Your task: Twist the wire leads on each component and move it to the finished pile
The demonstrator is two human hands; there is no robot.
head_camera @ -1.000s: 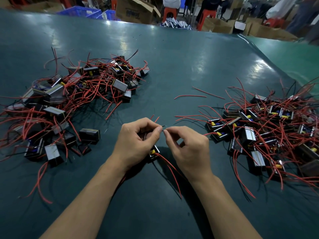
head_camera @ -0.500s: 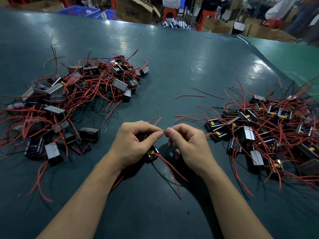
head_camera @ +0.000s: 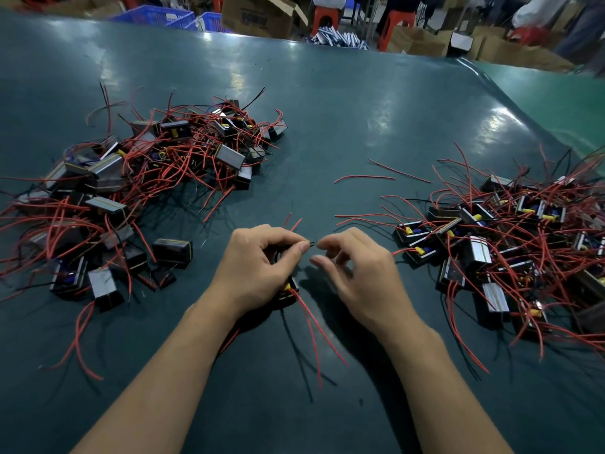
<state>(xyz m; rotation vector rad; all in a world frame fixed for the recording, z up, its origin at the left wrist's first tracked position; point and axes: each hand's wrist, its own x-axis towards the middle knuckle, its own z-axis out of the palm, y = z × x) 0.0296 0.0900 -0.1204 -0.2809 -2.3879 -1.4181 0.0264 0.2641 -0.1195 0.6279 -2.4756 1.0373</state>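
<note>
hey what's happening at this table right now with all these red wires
A person is working through small wired components on a green table. The left hand holds one component and pinches its dark lead tip; the right hand hovers beside the tip, fingers curled, apparently not gripping it. One pile lies to the left, another pile to the right.

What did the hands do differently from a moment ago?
The right hand let go of the wire tip it was pinching and drew slightly back, its fingers now spread. The left hand still pinches that wire and holds the component. Both piles, left and right, stayed as they were.
</note>
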